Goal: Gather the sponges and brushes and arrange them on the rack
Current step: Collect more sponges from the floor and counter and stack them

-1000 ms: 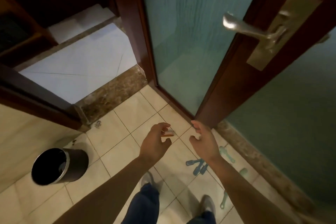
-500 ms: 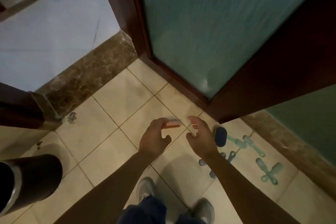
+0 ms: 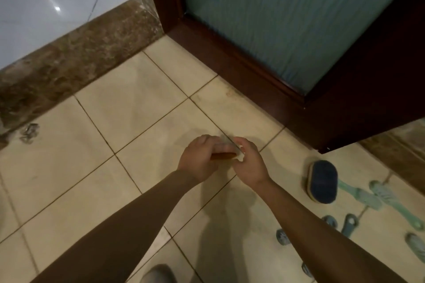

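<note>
Left hand (image 3: 197, 159) curls round a small orange sponge (image 3: 224, 156); right hand (image 3: 249, 164) pinches its pale end.

Left hand (image 3: 197, 159) and right hand (image 3: 250, 164) meet — fingers curled, arms outstretched.

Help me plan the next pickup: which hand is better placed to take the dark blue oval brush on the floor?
Probably right. The dark blue brush lies on the floor right of the right hand, which only pinches the end of the orange-backed item that the left hand grips.
</note>
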Motion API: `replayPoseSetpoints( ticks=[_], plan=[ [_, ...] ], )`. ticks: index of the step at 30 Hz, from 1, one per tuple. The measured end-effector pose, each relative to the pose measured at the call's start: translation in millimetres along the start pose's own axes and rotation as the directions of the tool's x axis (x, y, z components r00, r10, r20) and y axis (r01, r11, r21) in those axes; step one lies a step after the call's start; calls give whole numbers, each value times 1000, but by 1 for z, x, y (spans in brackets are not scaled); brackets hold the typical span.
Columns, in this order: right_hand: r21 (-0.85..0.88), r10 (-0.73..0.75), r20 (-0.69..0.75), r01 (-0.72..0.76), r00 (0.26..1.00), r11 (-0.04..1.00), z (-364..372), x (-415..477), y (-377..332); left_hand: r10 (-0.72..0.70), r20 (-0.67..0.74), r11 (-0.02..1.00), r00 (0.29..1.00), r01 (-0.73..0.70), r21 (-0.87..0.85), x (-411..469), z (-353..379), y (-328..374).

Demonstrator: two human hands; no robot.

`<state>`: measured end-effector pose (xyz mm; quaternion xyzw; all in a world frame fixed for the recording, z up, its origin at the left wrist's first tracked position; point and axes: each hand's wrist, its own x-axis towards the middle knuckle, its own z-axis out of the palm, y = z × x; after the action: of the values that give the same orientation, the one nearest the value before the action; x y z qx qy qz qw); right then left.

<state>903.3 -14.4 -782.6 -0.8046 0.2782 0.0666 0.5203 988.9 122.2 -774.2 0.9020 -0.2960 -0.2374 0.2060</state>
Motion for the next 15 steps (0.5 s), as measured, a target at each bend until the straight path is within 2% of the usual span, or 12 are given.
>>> replayPoseSetpoints(
  ticks=[4,7,9,12,15],
  plan=[
    [30,1,30,-2,1000,1000,13,15,21,4,4,995,1000,-5,105,11,18,-15],
    [76,29,48,-33,998,997,19,17,33,5,-17,994,1000,-3,109,11,29,-18],
    [108,18,39,-22,999,994,19,15,37,-6,-46,999,999,9,54,9,36,-16],
    [162,5,-51,4,999,987,10,12,47,-2,-65,998,998,-1,-55,10,46,-5],
    [247,13,-241,49,970,968,-8,0,58,7,-56,985,998,-17,-174,13,54,20]
  ],
)
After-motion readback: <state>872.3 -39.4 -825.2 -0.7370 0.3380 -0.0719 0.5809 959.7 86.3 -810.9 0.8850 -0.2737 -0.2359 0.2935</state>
